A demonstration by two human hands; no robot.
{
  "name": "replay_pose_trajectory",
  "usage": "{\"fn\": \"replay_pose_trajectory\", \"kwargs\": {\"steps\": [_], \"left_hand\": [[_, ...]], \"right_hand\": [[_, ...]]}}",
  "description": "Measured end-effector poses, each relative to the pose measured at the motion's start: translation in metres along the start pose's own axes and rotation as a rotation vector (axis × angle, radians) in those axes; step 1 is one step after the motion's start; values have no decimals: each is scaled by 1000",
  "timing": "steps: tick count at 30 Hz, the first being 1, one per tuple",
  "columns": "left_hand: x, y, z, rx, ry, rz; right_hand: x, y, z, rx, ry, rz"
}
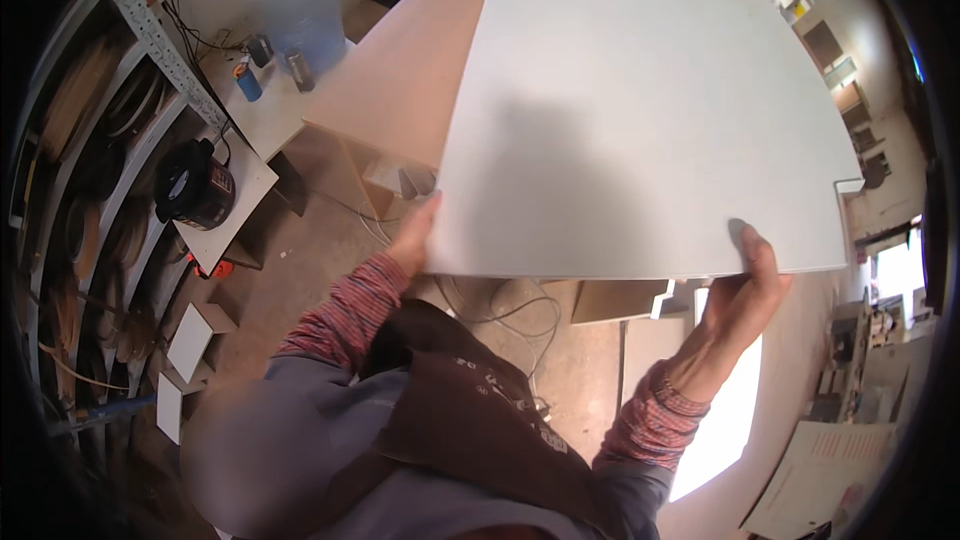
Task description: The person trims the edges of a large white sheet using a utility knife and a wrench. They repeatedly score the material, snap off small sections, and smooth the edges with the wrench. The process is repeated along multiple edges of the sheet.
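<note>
A large white panel (640,140) fills the upper middle and right of the view, its near edge level with my hands. My left hand (415,240) grips the panel's left edge close to its near corner; most of its fingers are hidden by the board. My right hand (750,285) holds the near edge toward the right, thumb on top and the other fingers underneath. A dark shadow falls across the panel's surface. On the panel's right side a small notch (850,185) is cut into the edge.
Beyond the panel lies a pinkish-brown board or tabletop (400,70). At left, a black multicooker (195,185) stands on a white surface before shelves (100,140) of coiled edging. Cables (500,315) trail over the floor below the panel. White board offcuts (195,340) stand at lower left.
</note>
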State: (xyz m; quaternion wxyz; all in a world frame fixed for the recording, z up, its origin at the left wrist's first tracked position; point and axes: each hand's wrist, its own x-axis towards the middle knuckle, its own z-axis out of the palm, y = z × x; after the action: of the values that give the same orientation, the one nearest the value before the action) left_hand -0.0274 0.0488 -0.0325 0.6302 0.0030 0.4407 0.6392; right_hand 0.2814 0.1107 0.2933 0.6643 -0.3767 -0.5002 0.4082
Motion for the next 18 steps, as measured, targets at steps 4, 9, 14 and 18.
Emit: {"fn": "replay_pose_trajectory", "kwargs": {"steps": [4,9,14,18], "left_hand": [[-27,65,-41,444,89,182],[-41,141,-89,632,32,150],[-24,202,-144,780,78,195],[-23,243,-157,876,89,191]], "right_hand": [[-61,23,12,89,183,83],[-140,68,30,277,341,218],[-200,117,52,504,408,401],[-235,157,58,593,382,514]]}}
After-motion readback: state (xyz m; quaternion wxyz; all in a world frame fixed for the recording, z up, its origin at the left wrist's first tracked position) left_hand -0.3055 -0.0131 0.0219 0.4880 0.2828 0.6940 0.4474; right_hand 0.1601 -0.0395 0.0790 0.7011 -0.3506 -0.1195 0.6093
